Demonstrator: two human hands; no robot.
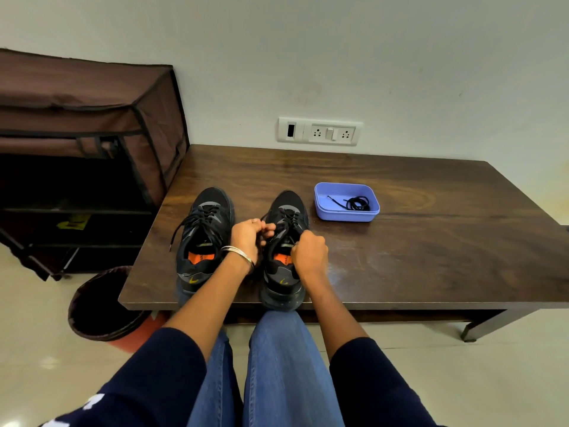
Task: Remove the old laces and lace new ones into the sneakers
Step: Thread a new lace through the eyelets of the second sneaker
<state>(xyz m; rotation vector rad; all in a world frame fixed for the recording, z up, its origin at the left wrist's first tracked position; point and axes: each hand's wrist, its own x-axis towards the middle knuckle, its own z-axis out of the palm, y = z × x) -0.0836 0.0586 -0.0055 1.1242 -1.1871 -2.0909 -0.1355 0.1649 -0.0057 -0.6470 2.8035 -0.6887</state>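
Note:
Two black sneakers with orange insoles stand side by side at the near edge of the dark wooden table (431, 241), toes pointing away. The left sneaker (204, 241) has its black lace untied, with one end trailing off to the left. Over the right sneaker (284, 251), my left hand (251, 238) pinches the black lace near the upper eyelets. My right hand (309, 251) is closed on the lace at the shoe's right side. A coiled black lace (357, 204) lies in a blue plastic tray (346, 215) to the right of the shoes.
A brown fabric shoe rack (83, 149) stands left of the table. A dark waste bin (101, 306) sits on the floor by the table's near left corner. A wall socket panel (320, 131) is behind the table. My knees in blue jeans are below the table edge.

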